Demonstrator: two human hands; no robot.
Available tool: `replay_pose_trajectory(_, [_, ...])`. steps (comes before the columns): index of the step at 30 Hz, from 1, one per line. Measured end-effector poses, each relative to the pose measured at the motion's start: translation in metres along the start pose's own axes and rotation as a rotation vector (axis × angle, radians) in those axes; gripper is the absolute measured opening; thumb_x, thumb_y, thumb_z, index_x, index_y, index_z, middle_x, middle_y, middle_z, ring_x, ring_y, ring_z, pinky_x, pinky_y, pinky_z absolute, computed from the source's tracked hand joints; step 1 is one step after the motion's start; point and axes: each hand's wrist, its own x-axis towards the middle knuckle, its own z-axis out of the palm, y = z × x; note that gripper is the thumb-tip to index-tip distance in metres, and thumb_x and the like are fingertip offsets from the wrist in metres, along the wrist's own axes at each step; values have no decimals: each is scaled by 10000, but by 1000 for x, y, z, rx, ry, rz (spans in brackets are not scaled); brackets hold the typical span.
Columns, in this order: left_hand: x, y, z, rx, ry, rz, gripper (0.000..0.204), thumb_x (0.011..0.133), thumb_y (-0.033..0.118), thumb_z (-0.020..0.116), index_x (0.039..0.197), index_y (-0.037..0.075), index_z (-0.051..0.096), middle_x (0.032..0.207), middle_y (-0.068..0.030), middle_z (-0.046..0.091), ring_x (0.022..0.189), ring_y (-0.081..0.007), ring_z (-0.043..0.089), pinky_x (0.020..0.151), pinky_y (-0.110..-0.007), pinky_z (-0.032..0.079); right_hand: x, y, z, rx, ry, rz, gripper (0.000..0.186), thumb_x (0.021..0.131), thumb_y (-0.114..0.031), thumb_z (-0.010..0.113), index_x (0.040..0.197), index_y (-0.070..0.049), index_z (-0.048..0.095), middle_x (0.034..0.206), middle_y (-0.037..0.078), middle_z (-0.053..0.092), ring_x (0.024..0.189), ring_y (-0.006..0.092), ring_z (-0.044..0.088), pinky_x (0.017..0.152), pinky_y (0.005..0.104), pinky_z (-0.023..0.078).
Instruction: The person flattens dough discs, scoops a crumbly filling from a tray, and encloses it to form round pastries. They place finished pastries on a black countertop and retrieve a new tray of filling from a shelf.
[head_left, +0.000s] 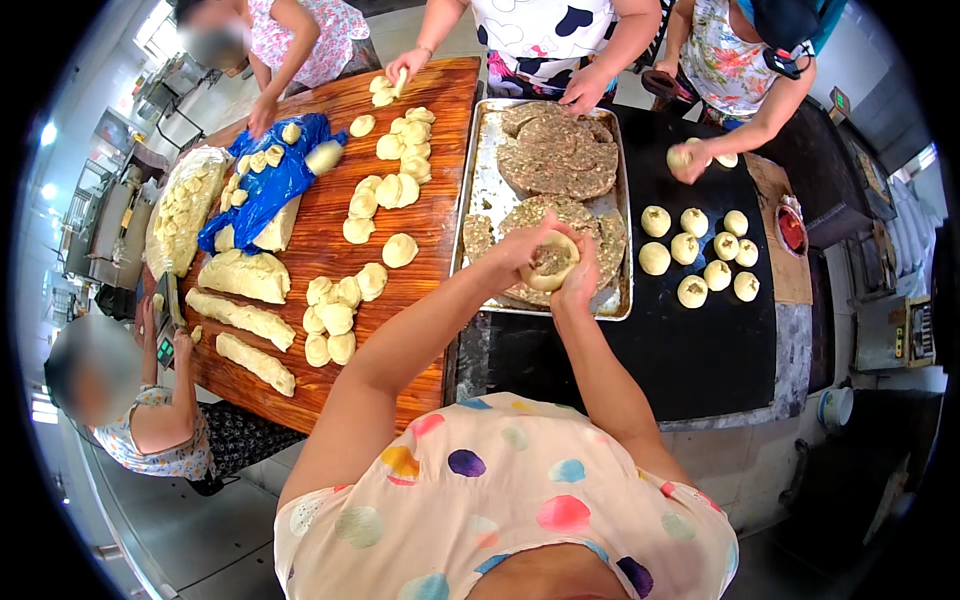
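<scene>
A cupped round of dough with brown filling [549,262] is held over the metal tray [481,190]. My left hand [520,250] curls round its left side, and the fingers of my right hand [577,283] wrap its right side. The dough's rim stands up around the filling, leaving the top uncovered. Beneath and beyond my hands, large mounds of speckled brown filling [557,160] lie in the tray. Flattened dough pieces [400,250] sit in overlapping groups on the wooden board to the left.
Round filled buns [655,259] stand on the black mat [640,360] at right, beside cardboard [768,190] and a red-filled bowl [790,230]. Dough logs [243,317] and a blue plastic sheet [268,195] lie at left. Several co-workers surround the table; one holds a blade [172,298].
</scene>
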Motion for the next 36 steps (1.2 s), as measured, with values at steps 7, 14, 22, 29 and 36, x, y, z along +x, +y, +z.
replay_pose_trajectory(7, [17,-57,-4,-344,339,279,474,987,457,474,1135,27,608,1087,-92,645,1048,-202,614,911,-370,478,-9,22,14,-349,36,-260,457,1026,-329,370,916,19,645,904,107,664,830,191,610,814,324,472])
replay_pose_trajectory(14, [-17,-35,0,200,472,524,422,983,396,480,1057,25,666,1048,-83,665,1032,-175,590,914,-307,443,-29,35,17,-712,-136,-591,329,1006,-197,402,978,17,650,998,106,648,973,224,585,899,363,435])
replay_pose_trajectory(22, [11,-40,17,476,387,397,706,898,650,466,930,-18,692,982,-174,685,908,-199,640,846,-372,464,-34,-10,-4,-266,-140,22,616,988,-527,357,1243,2,544,1227,151,568,1160,269,536,1000,410,428])
replay_pose_trajectory(29, [36,-63,28,-84,524,465,677,895,644,484,918,-18,625,981,-183,629,865,-249,629,821,-413,469,-21,-7,-48,0,-61,296,510,975,-437,368,1126,-10,600,1111,132,613,1064,283,582,912,435,483])
replay_pose_trajectory(36, [-14,-105,66,-623,122,403,415,981,436,507,1153,64,576,1060,-22,577,1018,-118,499,901,-285,412,-39,-15,-44,-750,-202,-455,422,981,-307,370,1141,12,593,1138,141,613,1096,261,571,955,405,454])
